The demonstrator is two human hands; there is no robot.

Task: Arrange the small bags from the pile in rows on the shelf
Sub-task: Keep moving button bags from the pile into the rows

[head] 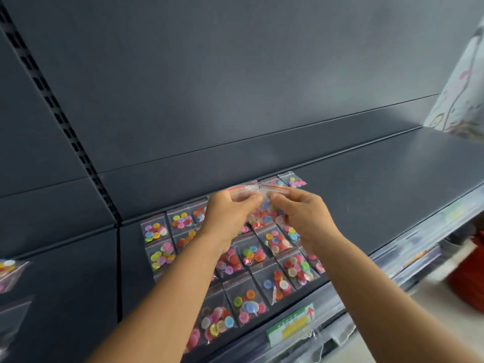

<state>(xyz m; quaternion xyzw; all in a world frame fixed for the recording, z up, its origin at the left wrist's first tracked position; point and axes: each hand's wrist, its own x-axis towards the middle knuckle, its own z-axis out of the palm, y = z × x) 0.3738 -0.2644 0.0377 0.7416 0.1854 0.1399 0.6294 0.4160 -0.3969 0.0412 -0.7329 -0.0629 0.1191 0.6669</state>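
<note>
Several small clear zip bags of coloured buttons (246, 301) lie flat in rows on the dark grey shelf (366, 195). My left hand (225, 218) and my right hand (303, 218) are raised above the rows and together pinch one small bag (262, 203) by its red-striped top edge, the left hand at its left corner and the right hand at its right. The held bag hangs between the hands with buttons in its lower part. My forearms hide parts of the rows beneath them.
More button bags (7, 273) lie on the neighbouring shelf section at the far left. A slotted upright (65, 127) divides the sections. A patterned package (455, 100) stands at the back right. A green price label (290, 324) sits on the shelf's front rail. Red items (468, 281) sit lower right.
</note>
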